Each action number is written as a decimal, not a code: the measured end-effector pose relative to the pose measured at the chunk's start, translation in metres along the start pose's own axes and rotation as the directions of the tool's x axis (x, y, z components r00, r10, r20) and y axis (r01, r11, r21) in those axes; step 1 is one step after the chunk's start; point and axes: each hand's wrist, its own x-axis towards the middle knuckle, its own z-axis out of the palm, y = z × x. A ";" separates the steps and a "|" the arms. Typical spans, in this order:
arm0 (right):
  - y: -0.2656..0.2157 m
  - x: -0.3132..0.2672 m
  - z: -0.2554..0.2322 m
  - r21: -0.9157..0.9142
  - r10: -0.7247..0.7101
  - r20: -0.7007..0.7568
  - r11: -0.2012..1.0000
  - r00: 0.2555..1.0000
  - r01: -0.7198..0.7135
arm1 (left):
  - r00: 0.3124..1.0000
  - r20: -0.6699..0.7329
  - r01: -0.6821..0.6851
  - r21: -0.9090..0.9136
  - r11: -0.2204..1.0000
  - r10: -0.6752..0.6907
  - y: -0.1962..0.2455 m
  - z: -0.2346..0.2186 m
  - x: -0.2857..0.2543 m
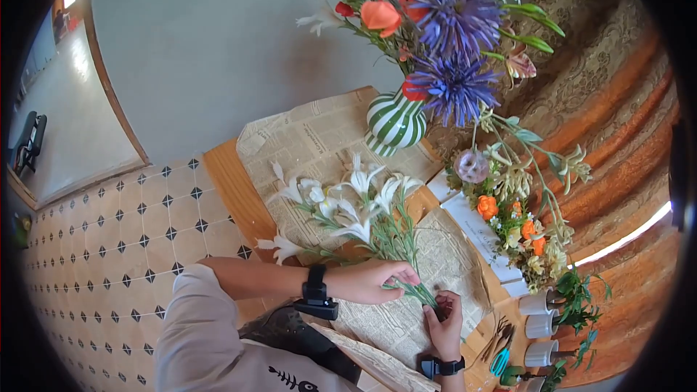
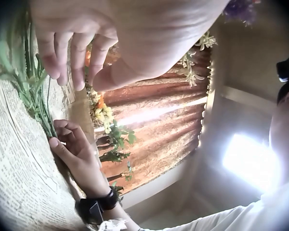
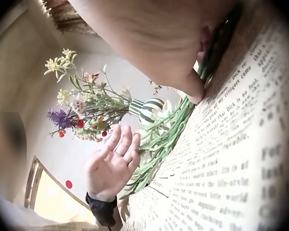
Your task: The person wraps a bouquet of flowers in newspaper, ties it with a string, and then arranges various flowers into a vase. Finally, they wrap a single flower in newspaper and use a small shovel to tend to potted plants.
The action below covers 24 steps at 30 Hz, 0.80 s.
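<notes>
A bunch of artificial white lilies point(image 1: 356, 221) lies over newsprint wrapping paper point(image 1: 377, 327), blooms toward the striped vase. My right hand point(image 1: 444, 323) grips the gathered green stems point(image 1: 420, 289) near their lower ends, thumb and fingers curled round them. Just above the stems hovers my left hand point(image 1: 370, 281), its fingers loosely bent. In the left wrist view, the fingers of that hand point(image 2: 82, 33) hang apart from the stems. From the right wrist view, the left palm point(image 3: 111, 171) faces the bunch, holding nothing, while the stem ends are partly hidden by my right hand point(image 3: 154, 43).
A green-and-white striped vase point(image 1: 396, 120) with purple and orange flowers stands at the back. Along the right, a white box point(image 1: 479, 239) lies beside orange and cream flowers point(image 1: 530, 236). Small white pots point(image 1: 539, 327) and a teal-handled tool point(image 1: 499, 361) are near the wooden table's edge.
</notes>
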 end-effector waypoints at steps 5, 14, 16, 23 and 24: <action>0.014 -0.002 0.000 -0.070 -0.062 0.028 0.996 0.998 0.064 | 0.997 -0.076 0.021 -0.039 0.999 -0.024 -0.013 -0.006 -0.009; 0.024 0.000 -0.009 -0.026 -0.022 0.113 0.999 0.993 0.025 | 0.954 -0.226 -0.249 -0.216 0.944 0.200 0.069 -0.027 -0.046; 0.027 0.002 -0.011 0.021 0.033 0.155 0.999 0.987 -0.037 | 0.923 -0.300 -0.306 -0.198 0.931 0.240 0.075 -0.061 -0.046; 0.031 0.003 -0.010 0.088 0.053 0.165 0.994 0.985 -0.068 | 0.782 -0.589 -0.403 -0.227 0.887 0.205 0.075 -0.139 -0.036; 0.033 0.002 -0.010 0.087 0.051 0.164 0.994 0.985 -0.066 | 0.785 -0.592 -0.387 -0.243 0.889 0.180 0.081 -0.145 -0.037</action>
